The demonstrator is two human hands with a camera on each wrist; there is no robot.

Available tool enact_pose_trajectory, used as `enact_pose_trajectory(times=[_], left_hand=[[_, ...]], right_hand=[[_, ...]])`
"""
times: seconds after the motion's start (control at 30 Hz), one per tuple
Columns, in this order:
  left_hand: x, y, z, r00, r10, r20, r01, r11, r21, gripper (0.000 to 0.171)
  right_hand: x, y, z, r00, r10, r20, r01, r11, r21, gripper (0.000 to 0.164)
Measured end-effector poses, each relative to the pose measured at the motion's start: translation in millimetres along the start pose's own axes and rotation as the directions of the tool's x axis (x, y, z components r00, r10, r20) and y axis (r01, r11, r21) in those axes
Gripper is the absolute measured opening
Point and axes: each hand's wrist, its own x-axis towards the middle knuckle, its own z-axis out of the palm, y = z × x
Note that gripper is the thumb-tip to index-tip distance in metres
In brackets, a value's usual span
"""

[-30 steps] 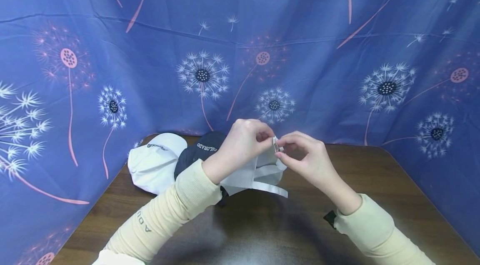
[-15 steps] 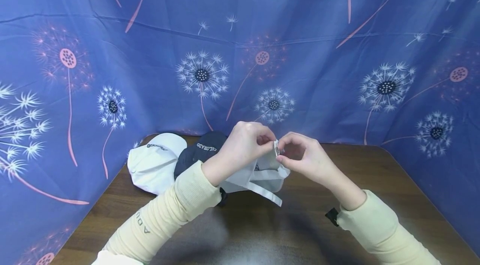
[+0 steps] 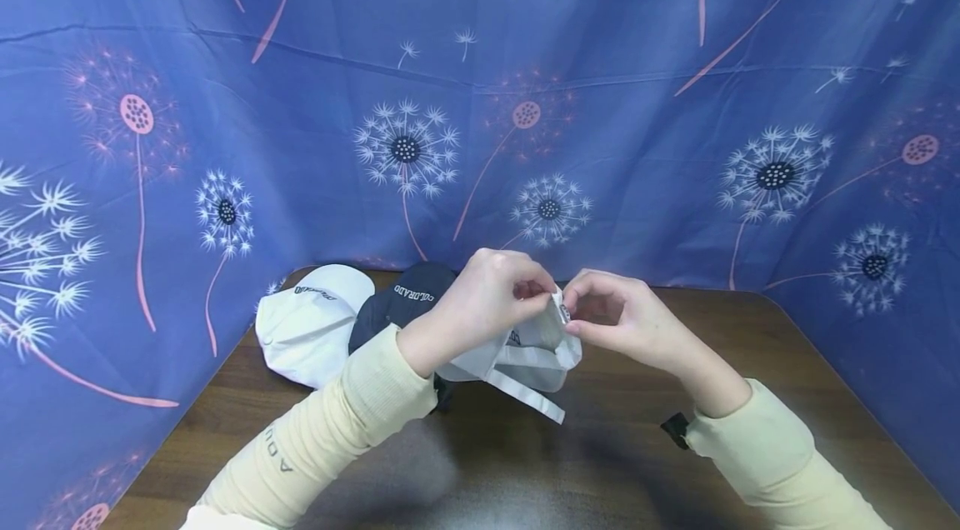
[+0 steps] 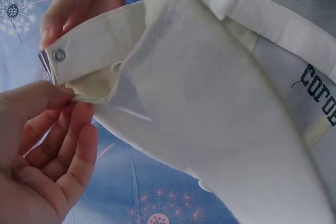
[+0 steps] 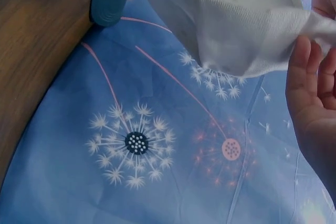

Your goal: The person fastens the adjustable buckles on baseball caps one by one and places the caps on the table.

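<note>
Both hands hold a white baseball cap (image 4: pixel 210 103) in the air, its dark lettering (image 4: pixel 320 93) partly showing. The left hand (image 3: pixel 495 288) pinches the cap's back edge between thumb and fingers, beside a small metal buckle (image 3: pixel 562 311). From the other side, the right hand (image 3: pixel 626 320) pinches the strap end at the buckle. A metal eyelet (image 4: pixel 59 55) shows on the band close to the fingers in the left wrist view. Below the hands, a loose white strap (image 3: pixel 528 398) hangs down. The left hand and forearm hide much of the cap in the head view.
On the brown wooden table (image 3: pixel 750 397), a white cap (image 3: pixel 307 330) lies at the back left. A dark cap (image 3: pixel 401 297) with light lettering lies beside it, partly behind the left arm. Blue dandelion-print cloth (image 3: pixel 637 138) surrounds the table's back and sides.
Both hands have sunk slightly with the cap, the right also shifting a little rightward. The buckle has tilted, and the loose strap's end has swung lower. The other caps stay put.
</note>
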Motion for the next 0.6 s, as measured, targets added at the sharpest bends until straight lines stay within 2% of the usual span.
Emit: enact_pose_trajectory(times=[0.2, 0.47, 0.6], left_hand=[[-2.0, 0.6, -1.6, 0.996, 0.080, 0.031, -0.080, 0.997, -0.020, 0.010], [-3.6, 1.2, -2.9, 0.994, 0.095, 0.049, -0.093, 0.995, -0.030, 0.007], [-5.3, 1.0, -3.6, 0.994, 0.100, 0.049, -0.099, 0.995, -0.022, 0.007]], right_hand=[[-1.5, 1.2, -3.3, 0.992, -0.109, 0.057, 0.109, 0.994, -0.001, 0.025], [-3.7, 3.5, -5.0, 0.988, -0.152, 0.039, 0.153, 0.988, -0.010, 0.033], [-3.8, 4.5, -5.2, 0.984, -0.178, 0.031, 0.178, 0.984, 0.022, 0.033]])
